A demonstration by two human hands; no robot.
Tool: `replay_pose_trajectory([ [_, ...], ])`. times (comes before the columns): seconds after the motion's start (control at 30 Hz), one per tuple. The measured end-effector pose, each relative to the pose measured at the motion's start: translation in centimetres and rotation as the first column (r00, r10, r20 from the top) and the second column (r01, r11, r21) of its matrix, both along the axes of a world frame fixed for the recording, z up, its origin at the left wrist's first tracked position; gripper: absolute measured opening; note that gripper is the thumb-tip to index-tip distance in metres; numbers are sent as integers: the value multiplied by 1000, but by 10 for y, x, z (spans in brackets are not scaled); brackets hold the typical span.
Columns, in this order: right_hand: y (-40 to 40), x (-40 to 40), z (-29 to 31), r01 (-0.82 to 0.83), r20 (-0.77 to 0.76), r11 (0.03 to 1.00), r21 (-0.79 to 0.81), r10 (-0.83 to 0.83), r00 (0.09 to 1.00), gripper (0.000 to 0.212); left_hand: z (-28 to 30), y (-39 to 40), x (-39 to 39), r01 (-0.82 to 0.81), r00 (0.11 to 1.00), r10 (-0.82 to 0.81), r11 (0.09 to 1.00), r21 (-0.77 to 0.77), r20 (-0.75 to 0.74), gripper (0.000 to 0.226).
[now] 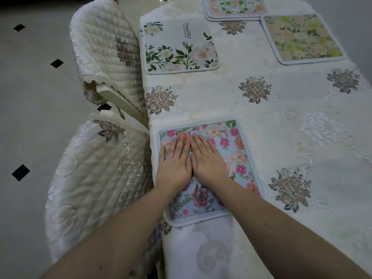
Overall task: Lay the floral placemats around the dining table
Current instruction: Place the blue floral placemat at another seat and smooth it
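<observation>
A light-blue placemat (237,150) with pink and peach flowers lies at the table's left edge. My left hand (175,160) and my right hand (208,158) press flat on it side by side, fingers straight. Farther along the same edge lies a white placemat (181,47) with green leaves and the word "Beautiful". A yellow-and-peach floral placemat (302,38) lies at the far right. A small stack of pastel floral placemats (235,7) sits at the top, partly cut off by the frame.
The table wears a cream embroidered tablecloth (281,121). Two chairs with quilted cream covers stand against its left side, one near (96,182) and one farther (104,49). Pale floor tiles with black diamonds (30,97) lie to the left.
</observation>
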State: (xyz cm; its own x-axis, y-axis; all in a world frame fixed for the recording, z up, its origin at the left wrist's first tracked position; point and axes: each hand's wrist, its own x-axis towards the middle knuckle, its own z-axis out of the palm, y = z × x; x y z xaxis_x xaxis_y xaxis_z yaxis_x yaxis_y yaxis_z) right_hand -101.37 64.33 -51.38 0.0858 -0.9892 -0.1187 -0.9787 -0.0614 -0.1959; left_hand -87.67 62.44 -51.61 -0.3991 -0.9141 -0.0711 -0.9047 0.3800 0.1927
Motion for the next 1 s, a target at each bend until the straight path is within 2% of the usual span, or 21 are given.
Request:
replay_pose_trajectory([
  [0.13, -18, -7, 1, -16, -5, 1000, -10, 16, 1000, 63, 0, -1, 0, 16, 1000, -16, 1000, -4, -15, 62],
  [0.43, -28, -19, 3, 174, 21, 985, -8, -174, 985, 62, -2, 0, 2, 6, 998, -5, 1000, 7, -67, 62],
  [0.8, -5, -70, 8, 368, 51, 929, -24, -367, 929, 61, 0, 2, 1, 2, 1000, -2, 1000, 7, -22, 65],
  [1.0, 0, -77, 3, 407, 46, 912, -46, -405, 913, 61, 7, -16, -24, 80, 997, -78, 993, 82, -23, 66],
])
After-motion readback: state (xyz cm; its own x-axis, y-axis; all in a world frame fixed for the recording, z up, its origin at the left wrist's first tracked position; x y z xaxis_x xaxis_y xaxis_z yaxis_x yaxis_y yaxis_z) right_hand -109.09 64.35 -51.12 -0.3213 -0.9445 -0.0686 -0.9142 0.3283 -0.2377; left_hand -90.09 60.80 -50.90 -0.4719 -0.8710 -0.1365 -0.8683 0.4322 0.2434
